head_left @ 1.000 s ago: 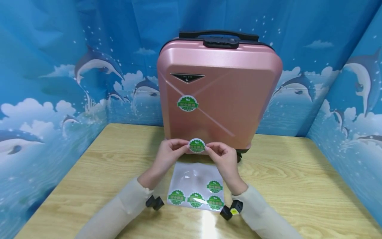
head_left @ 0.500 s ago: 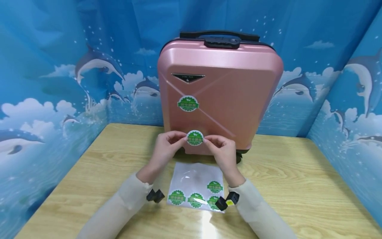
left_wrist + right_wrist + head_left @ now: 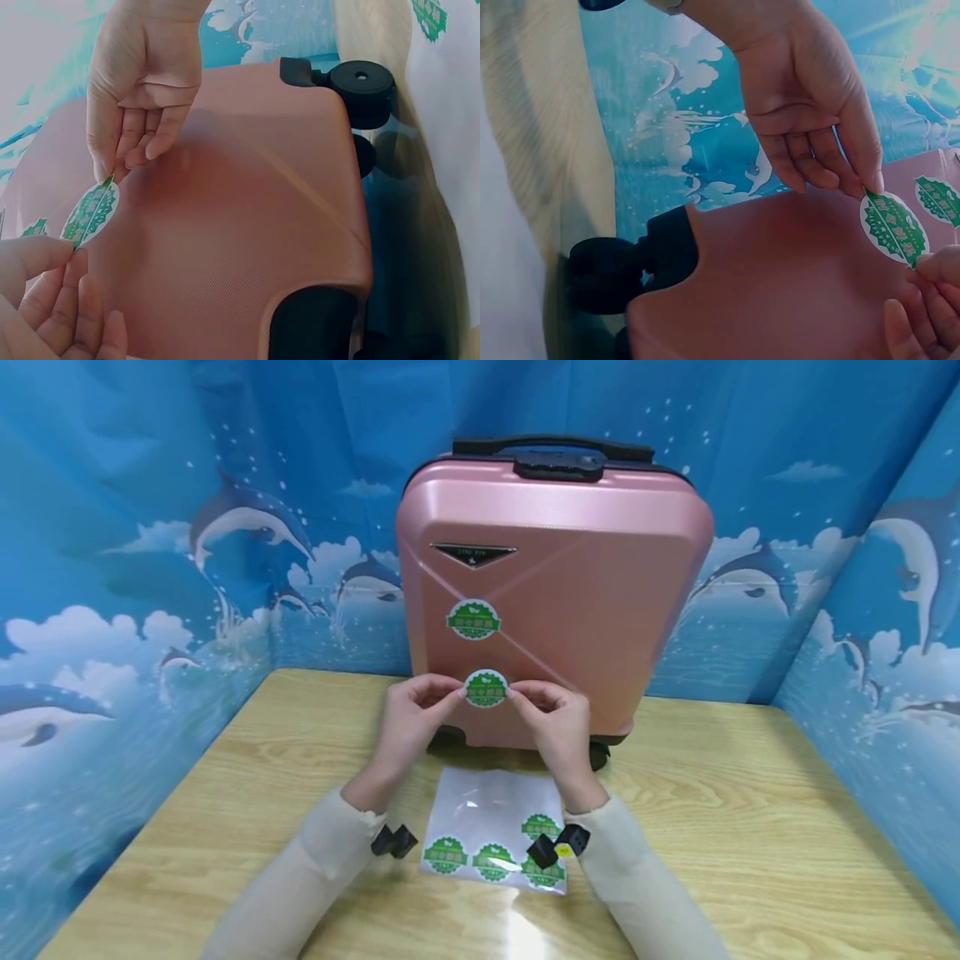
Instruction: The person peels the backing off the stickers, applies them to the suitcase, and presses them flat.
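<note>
Left hand [image 3: 408,720] and right hand [image 3: 561,723] pinch the round green sticker [image 3: 486,688] by opposite edges, so its printed face lies uncovered

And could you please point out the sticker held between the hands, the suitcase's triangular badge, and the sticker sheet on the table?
Held round sticker [image 3: 486,689], head view: middle of its printed face.
Triangular badge [image 3: 473,554], head view: middle of its dark face.
Sticker sheet [image 3: 491,822], head view: bare backing near its middle.

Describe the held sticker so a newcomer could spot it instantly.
Find the pink suitcase standing on the table. In front of its lower half is the held sticker, round, green and white. Unlike the matching stickers, it is pinched between left hand and right hand.
</note>
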Motion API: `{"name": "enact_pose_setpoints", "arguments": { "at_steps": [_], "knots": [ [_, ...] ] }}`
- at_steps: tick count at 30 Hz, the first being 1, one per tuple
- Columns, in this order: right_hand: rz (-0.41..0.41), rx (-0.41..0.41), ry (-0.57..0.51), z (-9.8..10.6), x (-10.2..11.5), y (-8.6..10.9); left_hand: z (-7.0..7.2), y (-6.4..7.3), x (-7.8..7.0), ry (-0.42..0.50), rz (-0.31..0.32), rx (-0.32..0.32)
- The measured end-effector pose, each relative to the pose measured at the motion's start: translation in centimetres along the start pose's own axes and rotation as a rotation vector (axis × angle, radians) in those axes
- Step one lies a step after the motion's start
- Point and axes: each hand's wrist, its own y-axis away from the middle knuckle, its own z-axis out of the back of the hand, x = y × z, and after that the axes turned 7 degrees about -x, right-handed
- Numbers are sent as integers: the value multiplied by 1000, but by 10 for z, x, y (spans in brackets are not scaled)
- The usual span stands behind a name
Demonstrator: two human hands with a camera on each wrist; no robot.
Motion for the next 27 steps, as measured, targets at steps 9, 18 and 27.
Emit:
{"name": "enact_pose_setpoints", "arguments": {
  "at_steps": [9, 18, 27],
  "knots": [
    [17, -19, -47, -9, 8, -4, 4, -5, -5, -27, -15, -44],
    [55, -45, -86, -15, 12, -6, 5, -10, -9, -23, 2, -67],
    [63, -46, -89, -19, 16, -8, 5, -4, -43, -66, -2, -76]
  ]
}}
